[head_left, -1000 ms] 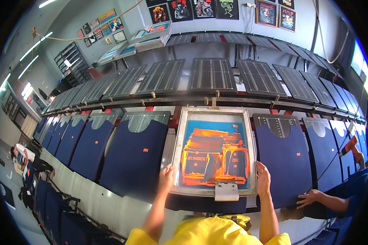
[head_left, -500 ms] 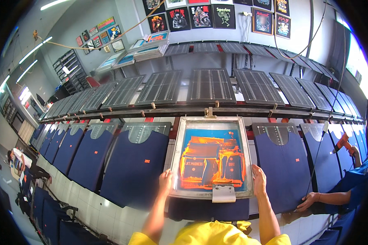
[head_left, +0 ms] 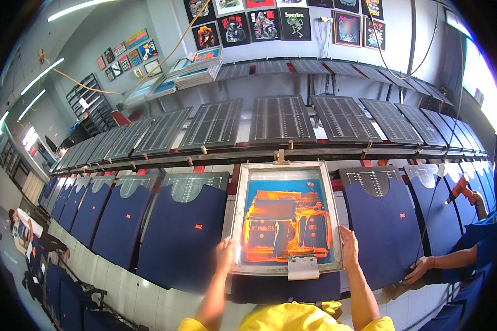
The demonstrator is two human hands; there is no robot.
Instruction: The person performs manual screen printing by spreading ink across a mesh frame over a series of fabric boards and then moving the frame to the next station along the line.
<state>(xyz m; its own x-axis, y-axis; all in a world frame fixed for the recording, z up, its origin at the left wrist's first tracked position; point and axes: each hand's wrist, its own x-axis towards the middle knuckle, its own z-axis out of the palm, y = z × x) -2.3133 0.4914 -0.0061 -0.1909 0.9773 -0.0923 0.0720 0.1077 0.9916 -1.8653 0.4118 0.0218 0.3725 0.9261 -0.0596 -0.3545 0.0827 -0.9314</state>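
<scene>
A silk screen frame [head_left: 236, 220] with a pale metal rim lies in front of me, over a navy shirt [head_left: 284, 288] whose lower part shows below it. Its blue mesh [head_left: 259, 188] is smeared with bright orange ink. At the near edge sits a metal bracket [head_left: 303, 268]. My left hand [head_left: 225, 254] is closed on the lower left side of the rim, with the fingertips partly hidden. On the opposite side my right hand [head_left: 349, 246] grips the rim too. The far edge meets a clamp [head_left: 281, 156] on the rail.
Navy shirts [head_left: 182, 237] lie on boards in a row to both sides. Beyond the rail [head_left: 337, 149] stand dark bare boards [head_left: 282, 120]. At the right, a co-worker's hand [head_left: 418, 270] is near a shirt, and the other holds an orange heat gun [head_left: 461, 190]. Cables hang overhead.
The whole view has shifted slightly, so the frame and my hands appear a little lower. Both hands keep their hold on the rim.
</scene>
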